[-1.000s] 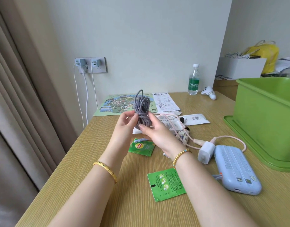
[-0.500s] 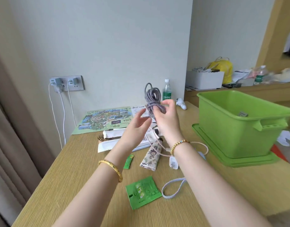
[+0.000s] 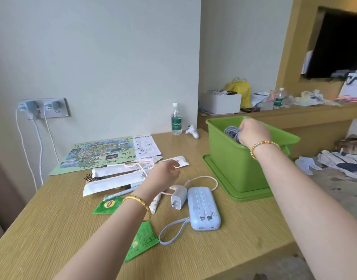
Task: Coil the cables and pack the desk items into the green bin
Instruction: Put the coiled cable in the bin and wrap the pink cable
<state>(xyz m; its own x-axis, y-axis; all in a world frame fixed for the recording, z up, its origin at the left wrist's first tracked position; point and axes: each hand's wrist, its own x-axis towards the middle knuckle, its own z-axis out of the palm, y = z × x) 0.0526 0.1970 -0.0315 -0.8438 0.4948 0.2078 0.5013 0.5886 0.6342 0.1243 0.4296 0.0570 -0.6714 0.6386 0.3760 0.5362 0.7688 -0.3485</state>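
Coiled grey cable (image 3: 232, 132) sits inside the green bin (image 3: 230, 164), at the counter's (image 3: 58, 225) far right edge, with the right hand (image 3: 254, 132) curled over it; the fingers wrap the bundle, though whether they grip it tightly is hard to tell from behind the knuckles. The left hand (image 3: 163, 175) hovers low over the middle of the counter, fingers loosely spread and holding nothing, above a pink cable (image 3: 205, 177) that runs to a white charger (image 3: 179, 198). Beside the charger lies a blue power bank (image 3: 203, 209) (its strap looped toward the near edge). Green tea sachets (image 3: 108, 205) lie near the left wrist.
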